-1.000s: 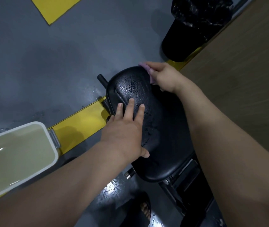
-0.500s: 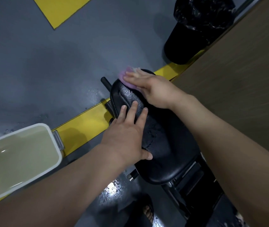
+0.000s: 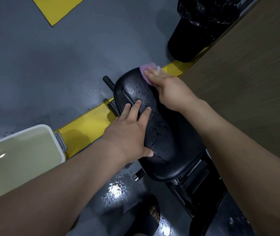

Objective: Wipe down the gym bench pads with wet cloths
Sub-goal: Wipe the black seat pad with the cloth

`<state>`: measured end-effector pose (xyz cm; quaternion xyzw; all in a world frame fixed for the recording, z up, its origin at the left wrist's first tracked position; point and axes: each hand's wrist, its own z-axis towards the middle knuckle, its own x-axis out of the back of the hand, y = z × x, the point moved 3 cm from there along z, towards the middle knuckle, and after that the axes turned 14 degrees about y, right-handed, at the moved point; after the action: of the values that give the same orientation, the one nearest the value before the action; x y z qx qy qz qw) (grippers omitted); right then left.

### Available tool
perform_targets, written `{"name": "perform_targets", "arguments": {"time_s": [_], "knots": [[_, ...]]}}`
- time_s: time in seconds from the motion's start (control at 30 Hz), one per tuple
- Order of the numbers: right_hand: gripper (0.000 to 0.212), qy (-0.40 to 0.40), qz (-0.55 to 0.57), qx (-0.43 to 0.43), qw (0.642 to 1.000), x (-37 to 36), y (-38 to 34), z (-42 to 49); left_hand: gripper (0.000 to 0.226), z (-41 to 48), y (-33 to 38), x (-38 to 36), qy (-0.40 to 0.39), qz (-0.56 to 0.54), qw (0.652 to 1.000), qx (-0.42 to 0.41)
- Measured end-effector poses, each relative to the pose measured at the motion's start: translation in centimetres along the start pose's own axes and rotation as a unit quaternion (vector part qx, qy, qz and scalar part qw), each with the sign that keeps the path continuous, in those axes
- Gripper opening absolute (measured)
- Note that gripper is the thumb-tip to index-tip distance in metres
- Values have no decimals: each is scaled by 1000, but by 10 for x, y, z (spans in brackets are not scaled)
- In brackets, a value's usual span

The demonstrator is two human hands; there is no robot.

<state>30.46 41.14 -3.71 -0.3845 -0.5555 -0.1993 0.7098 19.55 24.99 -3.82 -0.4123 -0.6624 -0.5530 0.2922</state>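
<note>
A black bench pad [image 3: 166, 133] fills the middle of the view, its worn surface glistening wet. My left hand [image 3: 129, 132] lies flat on the pad's near left side, fingers spread, holding nothing. My right hand [image 3: 169, 91] presses a pink cloth [image 3: 146, 69] onto the pad's far tip; most of the cloth is hidden under the palm and fingers.
A white bucket [image 3: 55, 138] of murky water stands on the floor at the left. A black bin [image 3: 198, 28] with a bin bag stands at the back right beside a wooden wall [image 3: 255, 74]. The grey floor is wet; my sandalled foot [image 3: 151, 217] is below the pad.
My right hand has swept the pink cloth across the pad's far end, from the right edge to the left and back towards the tip. My left hand stays flat on the pad.
</note>
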Motion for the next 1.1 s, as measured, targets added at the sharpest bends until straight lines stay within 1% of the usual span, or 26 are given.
{"name": "perform_targets", "arguments": {"time_s": [0.13,0.2,0.3,0.33,0.37,0.43,0.47,0.5,0.6,0.67,0.73,0.8,0.87,0.93,1.03,1.1], "knots": [[69,-44,-17,87,995,2,-10,-30,120,-3,-1,1,16,-2,1000,-3],[68,-30,-29,79,996,12,2,-28,118,-5,-3,1,19,-8,1000,-1],[65,11,-47,16,999,11,5,-25,117,-6,-4,3,16,-13,1000,4],[66,12,-52,19,998,9,-3,-32,116,-6,-3,3,16,-13,1000,6],[67,9,-51,41,998,7,-11,-42,115,-5,-2,3,15,-12,1000,8],[70,-23,-38,80,996,7,-25,-68,114,-4,1,2,12,-9,1000,13],[71,-32,-37,82,995,10,-25,-76,113,-4,1,2,9,-9,1000,15],[71,-25,-50,73,996,12,-19,-78,111,-4,1,3,7,-9,1000,17],[62,57,-124,3,991,16,7,-66,109,-4,2,5,4,-5,1000,15],[57,71,-125,-42,989,18,6,-68,109,-5,1,5,6,0,1000,13],[56,71,-98,-11,993,15,-11,-87,110,-5,0,5,7,-1,1000,11],[57,43,-58,52,996,14,-27,-115,110,-5,-2,6,8,1,1000,8],[57,17,-34,89,995,13,-27,-130,111,-5,-4,7,8,5,1000,6],[60,42,-36,70,996,14,-15,-122,115,-5,-6,8,7,6,1000,8],[55,119,-49,-8,992,12,-10,-108,120,-3,-5,7,9,8,1000,16],[53,127,-34,-1,991,8,-25,-119,120,-2,-6,7,12,14,1000,17]]}}
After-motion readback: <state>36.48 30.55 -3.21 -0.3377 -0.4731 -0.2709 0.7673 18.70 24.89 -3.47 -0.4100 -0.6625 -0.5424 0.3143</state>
